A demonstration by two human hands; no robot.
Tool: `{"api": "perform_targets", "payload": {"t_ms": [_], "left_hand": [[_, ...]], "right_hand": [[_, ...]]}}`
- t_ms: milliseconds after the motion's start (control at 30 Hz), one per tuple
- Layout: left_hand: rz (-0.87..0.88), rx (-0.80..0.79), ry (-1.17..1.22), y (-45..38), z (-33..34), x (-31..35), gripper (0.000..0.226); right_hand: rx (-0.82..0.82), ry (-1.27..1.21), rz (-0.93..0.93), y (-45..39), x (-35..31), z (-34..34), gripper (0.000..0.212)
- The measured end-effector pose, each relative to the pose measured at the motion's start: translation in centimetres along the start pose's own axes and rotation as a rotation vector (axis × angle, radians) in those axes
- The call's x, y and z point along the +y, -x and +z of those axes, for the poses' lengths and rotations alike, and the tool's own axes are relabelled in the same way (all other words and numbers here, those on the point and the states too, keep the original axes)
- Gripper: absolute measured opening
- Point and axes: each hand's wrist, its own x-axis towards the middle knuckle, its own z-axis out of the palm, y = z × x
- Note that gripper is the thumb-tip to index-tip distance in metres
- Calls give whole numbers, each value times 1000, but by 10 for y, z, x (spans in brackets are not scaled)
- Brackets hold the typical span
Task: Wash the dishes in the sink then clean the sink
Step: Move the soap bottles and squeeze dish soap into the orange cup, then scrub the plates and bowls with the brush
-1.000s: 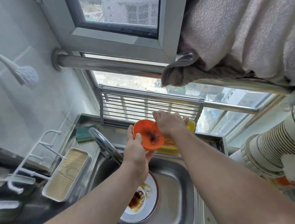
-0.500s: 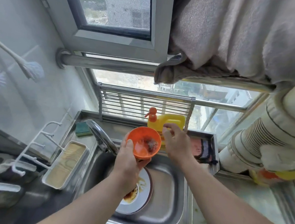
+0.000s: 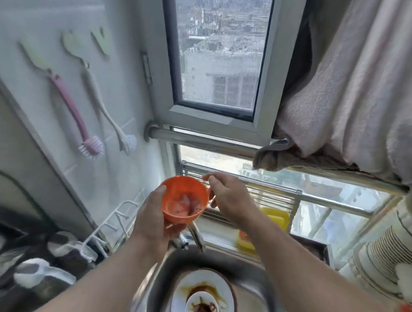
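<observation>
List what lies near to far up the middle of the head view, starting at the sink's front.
Small saucer stacked on the dirty white plate in the sink → faucet → orange cup held in the left hand → steel rail → window.

2 bare forearms enter from the 6 o'clock edge, 1 from about 7 o'clock and 1 from about 4 o'clock, each narrowing to a wrist. No sleeve, cuff, glove, watch, ring or band shows anywhere along them. The left hand [image 3: 156, 221] and the right hand [image 3: 228, 200] are uncovered, with short nails. Fine hair shows on both forearms. The edges of the hands are slightly blurred.
</observation>
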Motion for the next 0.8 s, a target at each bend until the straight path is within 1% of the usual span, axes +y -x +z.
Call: {"api": "perform_targets", "payload": {"t_ms": [100, 233, 333, 433, 600, 667, 733, 800], "left_hand": [[18, 78, 39, -9, -24, 43, 38], [42, 131, 77, -25, -56, 91, 45], [43, 136, 89, -35, -72, 115, 46], [34, 142, 119, -47, -82, 129, 44], [0, 125, 157, -69, -90, 142, 47], [-8, 113, 163, -74, -90, 143, 46], [-16, 106, 172, -77, -90, 143, 44], [-24, 98, 178, -78, -92, 143, 44]], "right_hand": [[2, -4, -73, -25, -54, 22, 25], [9, 98, -193, -63, -125, 61, 26], [12, 199, -275, -93, -175, 92, 29], [-10, 265, -305, -122, -211, 121, 31], [-27, 380, -280, -161, -241, 159, 46], [-37, 401, -241, -172, -243, 167, 48], [-42, 453, -210, -181, -241, 171, 42], [-29, 559, -241, -187, -235, 173, 29]]}}
